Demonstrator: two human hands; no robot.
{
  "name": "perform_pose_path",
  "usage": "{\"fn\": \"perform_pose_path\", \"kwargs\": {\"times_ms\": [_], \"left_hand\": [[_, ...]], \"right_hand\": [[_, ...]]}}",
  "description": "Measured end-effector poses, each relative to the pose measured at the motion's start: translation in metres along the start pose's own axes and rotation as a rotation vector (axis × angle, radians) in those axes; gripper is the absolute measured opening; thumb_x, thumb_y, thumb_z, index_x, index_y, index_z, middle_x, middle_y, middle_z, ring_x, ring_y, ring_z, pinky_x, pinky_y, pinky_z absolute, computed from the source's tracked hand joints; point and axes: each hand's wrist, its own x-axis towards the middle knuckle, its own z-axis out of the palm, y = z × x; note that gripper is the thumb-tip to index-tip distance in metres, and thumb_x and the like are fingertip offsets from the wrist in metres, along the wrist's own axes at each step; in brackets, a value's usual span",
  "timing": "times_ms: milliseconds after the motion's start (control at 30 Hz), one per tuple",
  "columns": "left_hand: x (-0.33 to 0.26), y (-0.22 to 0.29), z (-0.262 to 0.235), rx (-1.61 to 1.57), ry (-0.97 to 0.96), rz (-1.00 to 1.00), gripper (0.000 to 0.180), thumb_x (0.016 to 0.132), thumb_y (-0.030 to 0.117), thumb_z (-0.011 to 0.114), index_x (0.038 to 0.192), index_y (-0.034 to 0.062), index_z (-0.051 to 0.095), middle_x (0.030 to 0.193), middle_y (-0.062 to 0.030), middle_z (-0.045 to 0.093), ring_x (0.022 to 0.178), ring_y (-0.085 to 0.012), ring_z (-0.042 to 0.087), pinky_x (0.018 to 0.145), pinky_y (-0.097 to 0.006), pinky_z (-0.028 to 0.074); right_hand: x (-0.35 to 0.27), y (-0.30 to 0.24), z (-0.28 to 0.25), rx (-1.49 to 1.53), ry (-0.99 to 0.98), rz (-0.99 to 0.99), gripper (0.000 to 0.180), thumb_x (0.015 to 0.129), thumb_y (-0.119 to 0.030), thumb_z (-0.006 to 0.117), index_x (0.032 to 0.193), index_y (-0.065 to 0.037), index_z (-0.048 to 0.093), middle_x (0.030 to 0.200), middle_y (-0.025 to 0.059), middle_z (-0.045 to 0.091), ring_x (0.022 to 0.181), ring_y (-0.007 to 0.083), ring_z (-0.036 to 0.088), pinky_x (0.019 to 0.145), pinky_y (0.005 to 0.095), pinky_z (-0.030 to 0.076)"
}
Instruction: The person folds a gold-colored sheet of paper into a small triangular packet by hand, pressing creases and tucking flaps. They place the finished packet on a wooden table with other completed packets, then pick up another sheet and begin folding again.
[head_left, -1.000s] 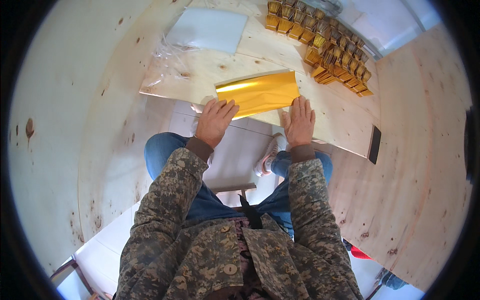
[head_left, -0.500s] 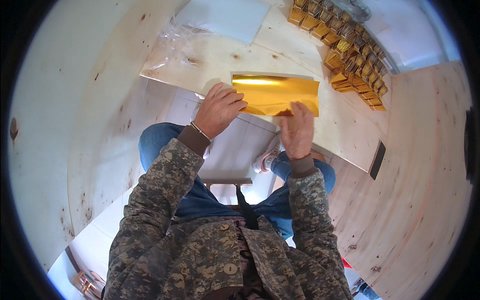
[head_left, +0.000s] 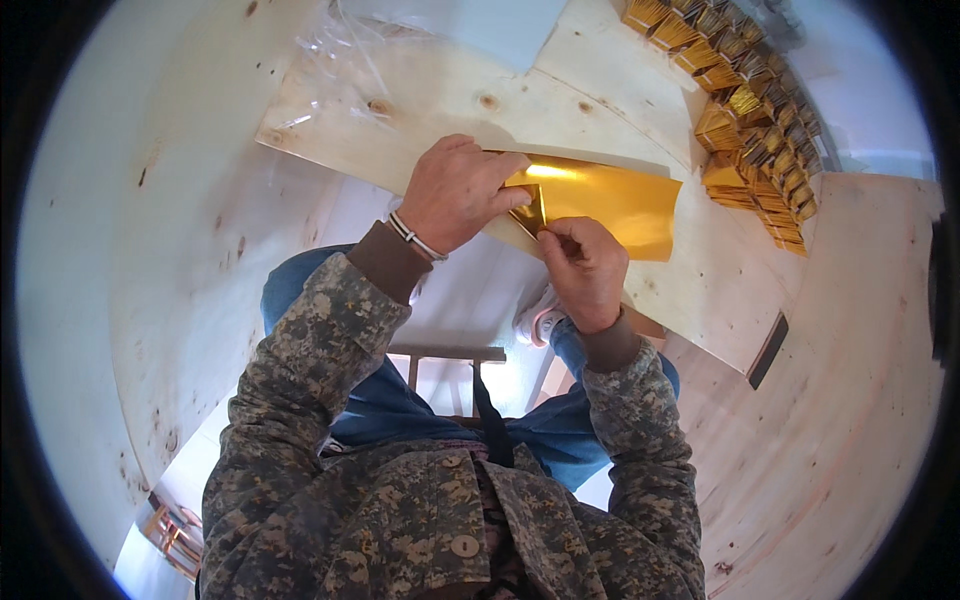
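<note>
A shiny gold foil sheet point(head_left: 615, 203) lies near the front edge of a pale wooden board point(head_left: 440, 100). My left hand point(head_left: 455, 193) pinches the sheet's near left corner from above. My right hand point(head_left: 585, 270) grips the same corner from below, and a small flap of foil is turned up between the fingers of both hands. The rest of the sheet lies flat to the right of my hands.
Several folded gold pieces point(head_left: 745, 105) are lined up in rows at the back right of the board. Clear plastic wrap point(head_left: 330, 55) and a white sheet point(head_left: 490, 25) lie at the back. A dark flat object point(head_left: 768, 350) sits at the board's right edge.
Both hands left the sheet's near edge, where they lay flat, and closed together on its left corner. The corner is now lifted and folded over. The camera has tilted closer.
</note>
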Motion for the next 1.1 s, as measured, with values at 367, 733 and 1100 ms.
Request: {"fn": "perform_pose_path", "kwargs": {"times_ms": [367, 733, 1100], "left_hand": [[-0.018, 0.042, -0.004, 0.05, 0.021, 0.09, 0.041, 0.076, 0.029, 0.078, 0.108, 0.0055, 0.069, 0.104, -0.0094, 0.064, 0.089, -0.0266, 0.063, 0.079, -0.04, 0.05], [-0.03, 0.047, 0.007, 0.297, -0.342, -0.178, 0.075, 0.092, 0.068, 0.039, 0.142, 0.014, 0.051, 0.15, -0.0125, 0.042, 0.139, -0.0322, 0.038, 0.113, -0.06, 0.018], [-0.029, 0.05, 0.011, 0.355, -0.39, -0.22, 0.071, 0.096, 0.067, 0.025, 0.14, 0.0184, 0.052, 0.15, -0.0079, 0.045, 0.139, -0.0287, 0.04, 0.116, -0.058, 0.013]], "right_hand": [[0.014, 0.006, 0.002, 0.212, 0.048, 0.28, 0.008, 0.086, -0.003, 0.071, 0.091, 0.0, 0.066, 0.074, 0.0062, 0.069, 0.062, 0.0093, 0.064, 0.059, 0.0236, 0.053], [0.023, 0.005, 0.002, 0.11, 0.074, 0.207, 0.014, 0.086, 0.002, 0.069, 0.1, 0.0, 0.069, 0.084, 0.0109, 0.069, 0.072, 0.0134, 0.067, 0.064, 0.0246, 0.053], [0.025, 0.004, -0.003, -0.038, -0.009, 0.235, 0.021, 0.087, 0.006, 0.065, 0.107, 0.001, 0.071, 0.083, 0.012, 0.067, 0.071, 0.0178, 0.064, 0.065, 0.0274, 0.052]]}}
